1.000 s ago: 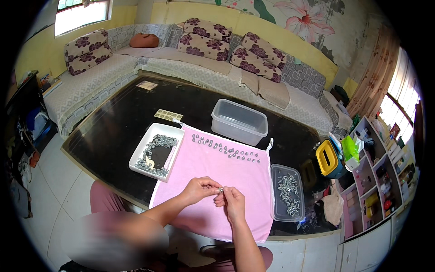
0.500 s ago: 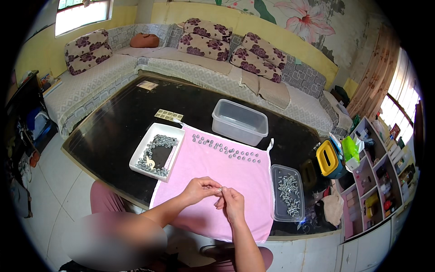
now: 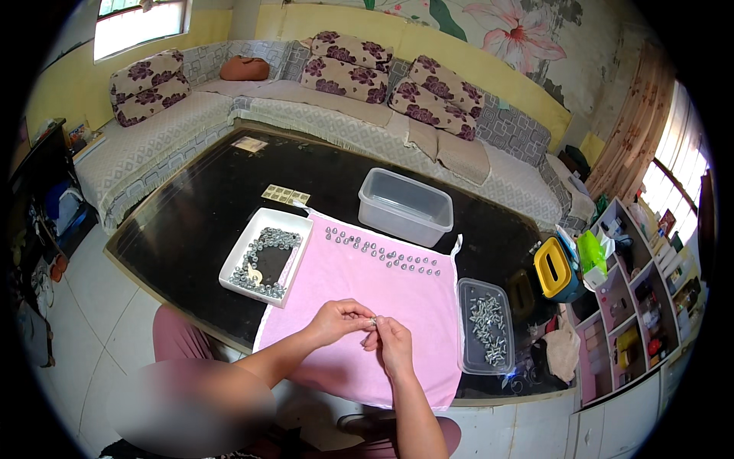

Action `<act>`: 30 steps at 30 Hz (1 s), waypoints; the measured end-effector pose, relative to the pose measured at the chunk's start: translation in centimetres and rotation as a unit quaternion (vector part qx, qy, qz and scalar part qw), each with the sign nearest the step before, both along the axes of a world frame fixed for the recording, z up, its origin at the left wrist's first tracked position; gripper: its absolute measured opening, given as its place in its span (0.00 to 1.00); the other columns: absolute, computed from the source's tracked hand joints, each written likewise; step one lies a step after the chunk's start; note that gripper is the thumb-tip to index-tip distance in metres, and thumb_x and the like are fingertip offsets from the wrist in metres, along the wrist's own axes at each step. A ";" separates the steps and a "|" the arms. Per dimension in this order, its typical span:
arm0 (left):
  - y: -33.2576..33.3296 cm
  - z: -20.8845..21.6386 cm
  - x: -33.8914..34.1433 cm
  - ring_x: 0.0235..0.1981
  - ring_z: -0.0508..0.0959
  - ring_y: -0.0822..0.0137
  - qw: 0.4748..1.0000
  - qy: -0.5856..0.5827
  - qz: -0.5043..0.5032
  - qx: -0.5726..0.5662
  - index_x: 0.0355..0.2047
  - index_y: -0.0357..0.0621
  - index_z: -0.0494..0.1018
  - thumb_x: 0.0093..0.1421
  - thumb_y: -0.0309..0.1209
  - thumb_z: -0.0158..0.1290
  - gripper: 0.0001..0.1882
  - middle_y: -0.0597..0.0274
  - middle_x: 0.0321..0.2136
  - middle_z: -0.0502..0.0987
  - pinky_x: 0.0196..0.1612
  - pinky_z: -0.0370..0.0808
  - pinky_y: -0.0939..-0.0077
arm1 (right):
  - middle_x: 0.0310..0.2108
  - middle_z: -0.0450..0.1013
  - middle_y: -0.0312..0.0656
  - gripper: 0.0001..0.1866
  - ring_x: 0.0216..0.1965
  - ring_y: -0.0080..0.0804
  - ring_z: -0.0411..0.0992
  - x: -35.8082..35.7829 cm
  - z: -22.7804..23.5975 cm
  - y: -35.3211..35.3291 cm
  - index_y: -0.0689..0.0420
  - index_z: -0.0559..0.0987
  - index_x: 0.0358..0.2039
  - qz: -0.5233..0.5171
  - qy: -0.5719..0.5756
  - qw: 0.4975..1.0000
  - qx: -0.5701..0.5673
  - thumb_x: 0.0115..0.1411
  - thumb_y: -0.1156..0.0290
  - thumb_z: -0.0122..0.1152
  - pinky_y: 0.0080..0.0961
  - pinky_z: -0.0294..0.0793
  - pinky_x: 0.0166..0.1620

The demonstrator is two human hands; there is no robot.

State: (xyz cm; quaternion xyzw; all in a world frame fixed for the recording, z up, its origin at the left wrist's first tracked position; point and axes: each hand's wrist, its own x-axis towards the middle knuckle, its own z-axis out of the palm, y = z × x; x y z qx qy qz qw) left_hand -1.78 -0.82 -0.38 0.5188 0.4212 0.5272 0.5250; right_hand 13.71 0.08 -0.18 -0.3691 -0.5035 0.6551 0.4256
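Over the near part of a pink cloth (image 3: 367,298), my left hand (image 3: 336,323) and my right hand (image 3: 394,344) meet fingertip to fingertip. Both are closed in a pinch around a small silver metal piece (image 3: 373,322), mostly covered by the fingers, so its exact kind is hidden. To the left, a white box (image 3: 229,269) holds many grey metal nuts (image 3: 269,239) and a small cream-coloured piece (image 3: 254,274). A clear plastic tray (image 3: 501,366) at the right contains loose silver screws (image 3: 489,329). Farther up the cloth, small metal fasteners (image 3: 382,255) stand in uneven rows.
The cloth lies on a black glossy table (image 3: 176,222). Behind it stands a clear empty plastic tub (image 3: 405,222), with a gold-coloured sheet of squares (image 3: 285,194) to its left. A yellow-and-blue container (image 3: 552,268) sits at the right beside a compartment shelf (image 3: 612,306). A sofa (image 3: 321,126) runs along the back.
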 end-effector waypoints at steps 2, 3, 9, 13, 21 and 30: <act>0.0 0.0 0.0 0.30 0.74 0.77 1.000 -0.003 -0.002 0.006 0.30 0.38 0.74 0.51 0.23 0.55 0.05 0.65 0.28 0.75 0.34 0.72 0.85 | 0.18 0.68 0.39 0.12 0.19 0.22 0.67 -0.3 0.2 -0.1 0.64 0.70 0.29 -0.023 0.002 1.000 0.004 0.60 0.67 0.47 0.16 0.68 0.21; 0.0 0.0 0.0 0.30 0.74 0.77 1.000 0.003 0.002 0.005 0.30 0.38 0.74 0.51 0.23 0.55 0.05 0.65 0.28 0.75 0.34 0.72 0.85 | 0.19 0.69 0.39 0.12 0.20 0.22 0.67 -0.4 0.5 -0.2 0.63 0.70 0.30 -0.036 0.003 0.999 0.007 0.60 0.67 0.46 0.16 0.69 0.22; 0.0 -0.1 0.1 0.30 0.74 0.77 1.000 -0.029 -0.008 -0.002 0.31 0.38 0.74 0.51 0.23 0.54 0.05 0.64 0.28 0.75 0.34 0.72 0.85 | 0.18 0.68 0.39 0.12 0.19 0.22 0.67 0.2 -0.2 0.2 0.63 0.70 0.29 0.007 0.015 1.000 -0.017 0.60 0.67 0.46 0.16 0.69 0.23; 0.1 -0.2 0.0 0.30 0.74 0.77 1.000 0.006 0.000 0.003 0.31 0.38 0.74 0.52 0.23 0.54 0.05 0.64 0.28 0.75 0.34 0.72 0.85 | 0.19 0.69 0.39 0.13 0.21 0.23 0.68 -0.3 0.3 0.1 0.63 0.71 0.29 -0.010 0.031 0.999 -0.007 0.61 0.65 0.45 0.16 0.69 0.23; 0.0 0.2 0.0 0.30 0.73 0.78 1.000 0.018 -0.005 0.007 0.31 0.38 0.73 0.52 0.23 0.54 0.06 0.65 0.27 0.75 0.34 0.71 0.86 | 0.21 0.69 0.41 0.12 0.22 0.25 0.69 0.0 -0.1 0.2 0.62 0.70 0.29 0.020 -0.004 1.000 0.010 0.61 0.66 0.44 0.17 0.71 0.26; 0.2 -0.1 0.0 0.29 0.73 0.78 1.000 -0.028 0.001 -0.010 0.32 0.37 0.73 0.52 0.24 0.54 0.06 0.65 0.28 0.75 0.34 0.71 0.86 | 0.25 0.70 0.40 0.08 0.25 0.23 0.69 0.3 -0.5 0.4 0.60 0.67 0.35 0.063 -0.006 0.998 0.017 0.60 0.68 0.45 0.16 0.71 0.28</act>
